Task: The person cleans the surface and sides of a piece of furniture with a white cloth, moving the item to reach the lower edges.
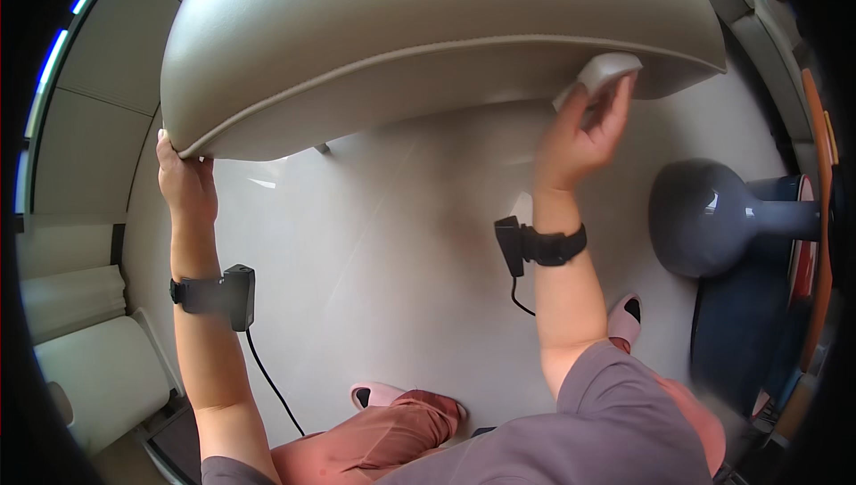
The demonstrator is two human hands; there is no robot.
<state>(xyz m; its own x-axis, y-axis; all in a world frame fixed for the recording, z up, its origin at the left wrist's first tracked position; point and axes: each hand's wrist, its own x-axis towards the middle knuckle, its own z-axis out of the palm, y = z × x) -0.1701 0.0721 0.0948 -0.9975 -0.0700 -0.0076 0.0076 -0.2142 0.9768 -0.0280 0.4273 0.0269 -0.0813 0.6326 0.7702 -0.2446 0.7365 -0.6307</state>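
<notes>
A large beige leather-look upholstered seat point(428, 4) with a piped, stitched edge fills the top of the head view. Its left lower corner is in my left hand point(187, 180), thumb on the outer side and fingers curled under the edge. My right hand point(584, 142) is closed around a white sponge-like block point(610, 67). It holds the block at the band below the piping, toward the right end. Part of the block is hidden by my fingers, which are slightly blurred. A small leg point(323, 148) shows beneath the seat.
Pale smooth floor point(374, 262) lies below. To the right stands a glossy grey vase-shaped object point(700, 217) beside a dark blue surface. A white roll-shaped thing point(102, 382) is at the lower left. Cables point(267, 369) hang from black devices strapped on both wrists. Beige panels point(94, 146) line the left.
</notes>
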